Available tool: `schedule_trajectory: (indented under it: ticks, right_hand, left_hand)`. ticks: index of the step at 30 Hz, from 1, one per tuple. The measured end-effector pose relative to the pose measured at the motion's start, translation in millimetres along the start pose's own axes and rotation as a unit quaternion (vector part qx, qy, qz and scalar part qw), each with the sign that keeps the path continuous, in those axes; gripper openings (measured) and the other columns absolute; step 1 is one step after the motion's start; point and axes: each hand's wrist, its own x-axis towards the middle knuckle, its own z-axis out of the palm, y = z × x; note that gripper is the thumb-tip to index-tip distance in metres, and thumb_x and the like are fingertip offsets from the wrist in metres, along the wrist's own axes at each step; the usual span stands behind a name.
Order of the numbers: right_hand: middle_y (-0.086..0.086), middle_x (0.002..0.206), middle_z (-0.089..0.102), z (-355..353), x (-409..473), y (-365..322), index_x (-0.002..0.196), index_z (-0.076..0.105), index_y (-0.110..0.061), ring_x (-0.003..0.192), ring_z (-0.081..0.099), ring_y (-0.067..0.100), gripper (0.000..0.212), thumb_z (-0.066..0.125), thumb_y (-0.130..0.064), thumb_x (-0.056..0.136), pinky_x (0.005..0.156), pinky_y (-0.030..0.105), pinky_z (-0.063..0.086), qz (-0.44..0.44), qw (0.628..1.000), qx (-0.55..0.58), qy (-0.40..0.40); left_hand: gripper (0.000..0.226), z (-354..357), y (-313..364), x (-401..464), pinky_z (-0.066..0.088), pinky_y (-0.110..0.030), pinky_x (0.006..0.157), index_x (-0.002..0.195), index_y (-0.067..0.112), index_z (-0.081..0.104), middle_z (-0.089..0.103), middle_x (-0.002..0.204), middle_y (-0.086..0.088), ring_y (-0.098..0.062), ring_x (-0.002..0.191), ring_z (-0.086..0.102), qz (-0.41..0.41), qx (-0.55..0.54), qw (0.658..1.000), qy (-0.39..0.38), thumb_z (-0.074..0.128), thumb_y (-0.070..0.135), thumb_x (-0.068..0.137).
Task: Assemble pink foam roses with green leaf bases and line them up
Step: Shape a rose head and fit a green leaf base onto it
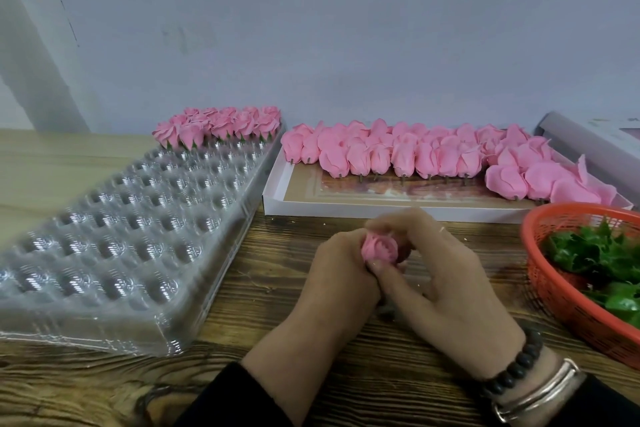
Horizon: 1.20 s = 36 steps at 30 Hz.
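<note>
Spanning dark wooden table (277, 288); pale wall (346, 28)

Both forearms reach in from the near edge and meet at the middle of the scene. The left hand (341, 270) has its fingers curled, back of the hand up, gripping from the left side. The right hand (446, 274) arches over from the right, its fingers bent down and thumb pressing inward beside the left thumb. Both wrists are slightly raised, the right wrist angled inward.
</note>
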Motion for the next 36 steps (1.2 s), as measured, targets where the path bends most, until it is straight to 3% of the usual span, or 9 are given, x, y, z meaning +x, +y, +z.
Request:
schedule_trajectory:
  ticks: [2, 4, 12, 20, 24, 26, 31, 34, 36]
  right_hand:
    - [-0.013, 0.091, 0.059, 0.5, -1.1, -0.8, 0.111, 0.049, -0.026, 0.086, 0.061, 0.007, 0.025, 0.052, -0.028, 0.086, 0.076, 0.019, 0.049, 0.035, 0.996, 0.072, 0.046]
    - [-0.004, 0.095, 0.063, 2.9, -2.6, 1.0, 0.109, 0.047, -0.026, 0.091, 0.063, 0.012, 0.024, 0.051, -0.023, 0.086, 0.08, 0.023, 0.05, 0.075, 0.986, 0.114, 0.091]
    - [-0.009, 0.092, 0.056, 30.4, -1.2, 6.8, 0.09, 0.043, -0.033, 0.082, 0.056, 0.001, 0.046, 0.07, -0.001, 0.071, 0.07, 0.008, 0.042, 0.162, 0.984, 0.067, 0.019]
    - [-0.011, 0.066, 0.055, 25.1, 0.7, 2.1, 0.078, 0.05, -0.028, 0.062, 0.052, 0.004, 0.035, 0.073, -0.006, 0.065, 0.058, 0.012, 0.041, 0.203, 0.974, 0.09, 0.045]
    - [-0.009, 0.056, 0.057, 17.0, 3.0, 3.7, 0.084, 0.06, 0.0, 0.055, 0.05, 0.002, 0.014, 0.069, -0.001, 0.074, 0.053, 0.013, 0.042, 0.259, 0.917, 0.304, 0.002]
    - [-0.007, 0.063, 0.063, 16.2, 2.3, 4.2, 0.09, 0.06, 0.002, 0.06, 0.053, 0.006, 0.016, 0.067, 0.0, 0.076, 0.055, 0.015, 0.045, 0.286, 0.89, 0.355, -0.009]
    - [-0.004, 0.083, 0.064, 23.8, 0.3, 2.7, 0.092, 0.053, -0.023, 0.065, 0.057, 0.006, 0.039, 0.076, -0.007, 0.065, 0.061, 0.016, 0.046, 0.271, 0.938, 0.214, 0.009]
    - [-0.009, 0.071, 0.062, 25.3, 1.3, 2.8, 0.084, 0.055, -0.021, 0.059, 0.053, 0.003, 0.032, 0.075, -0.004, 0.066, 0.057, 0.011, 0.041, 0.255, 0.953, 0.165, 0.015]
    - [-0.01, 0.062, 0.06, 22.0, 2.4, 4.2, 0.081, 0.059, -0.009, 0.056, 0.051, 0.007, 0.02, 0.074, -0.003, 0.069, 0.058, 0.016, 0.045, 0.267, 0.929, 0.255, 0.021]
  left_hand:
    - [0.006, -0.9, 1.8, 0.2, 0.052, -0.047, 0.075, 0.078, 0.007, 0.07, 0.068, 0.082, -0.025, -0.029, 0.075, 0.062, -0.032, -0.139, 0.99, 0.002, 0.065, 0.009, 0.081]
    - [0.028, 0.2, -1.6, 1.4, 0.048, -0.046, 0.076, 0.088, -0.006, 0.068, 0.063, 0.09, -0.033, -0.034, 0.079, 0.058, -0.077, -0.269, 0.96, 0.032, 0.067, 0.018, 0.072]
    - [0.008, 9.5, 2.8, 7.8, 0.054, -0.026, 0.061, 0.074, 0.015, 0.072, 0.064, 0.071, -0.005, -0.016, 0.065, 0.063, -0.177, -0.532, 0.824, 0.079, 0.07, 0.02, 0.069]
    - [0.026, 7.7, -0.3, 7.8, 0.056, -0.028, 0.066, 0.084, 0.009, 0.068, 0.064, 0.075, -0.008, -0.017, 0.071, 0.065, -0.171, -0.523, 0.835, 0.003, 0.07, 0.029, 0.066]
    - [0.047, 2.3, -4.0, 9.7, 0.041, -0.04, 0.098, 0.1, -0.006, 0.063, 0.065, 0.109, -0.017, -0.029, 0.098, 0.06, -0.18, -0.506, 0.843, -0.016, 0.067, 0.028, 0.067]
    - [0.061, 2.9, -4.9, 10.0, 0.035, -0.042, 0.095, 0.107, -0.011, 0.06, 0.064, 0.112, -0.021, -0.033, 0.101, 0.055, -0.184, -0.509, 0.841, -0.002, 0.068, 0.032, 0.065]
    - [0.023, 4.9, -7.8, 9.4, 0.057, -0.033, 0.067, 0.057, 0.013, 0.069, 0.066, 0.078, -0.014, -0.024, 0.071, 0.065, -0.181, -0.533, 0.827, 0.01, 0.07, 0.035, 0.063]
    - [0.021, 6.1, -10.0, 8.8, 0.057, -0.03, 0.067, 0.057, 0.014, 0.068, 0.067, 0.073, -0.009, -0.02, 0.068, 0.066, -0.175, -0.531, 0.829, 0.006, 0.07, 0.034, 0.063]
    - [0.023, 4.3, -8.5, 8.4, 0.054, -0.033, 0.072, 0.064, 0.01, 0.068, 0.069, 0.081, -0.01, -0.02, 0.072, 0.067, -0.171, -0.524, 0.834, -0.01, 0.07, 0.033, 0.063]
